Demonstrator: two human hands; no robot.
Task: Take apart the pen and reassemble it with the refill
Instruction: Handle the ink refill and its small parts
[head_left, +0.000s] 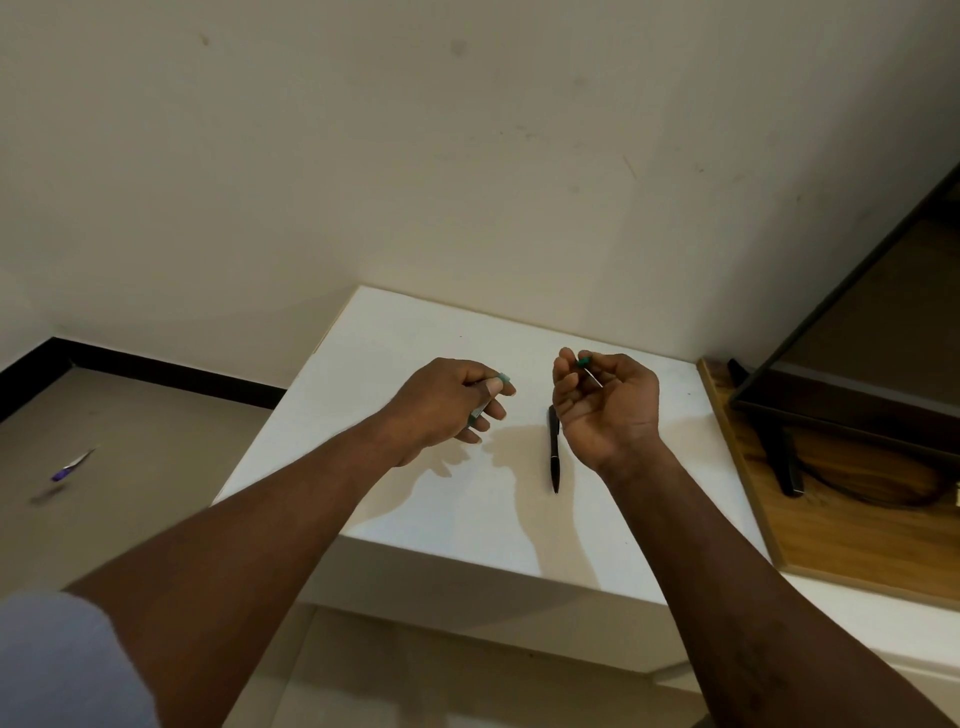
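My left hand (447, 402) hovers over the white table (415, 499), fingers curled around a greenish translucent pen barrel (480, 405) that is mostly hidden in the grip. My right hand (605, 400), palm turned up, pinches a small green pen piece (584, 360) with a thin refill (594, 376) running down from it. The two hands are apart, each with its own part. A black pen (555, 449) lies on the table just left of my right wrist, pointing toward me.
A wooden board (852, 530) lies to the right of the table, with a dark-framed screen (831, 374) and its black stand on it. A purple-and-white pen (72, 465) lies on the floor at the left. The wall is close behind the table.
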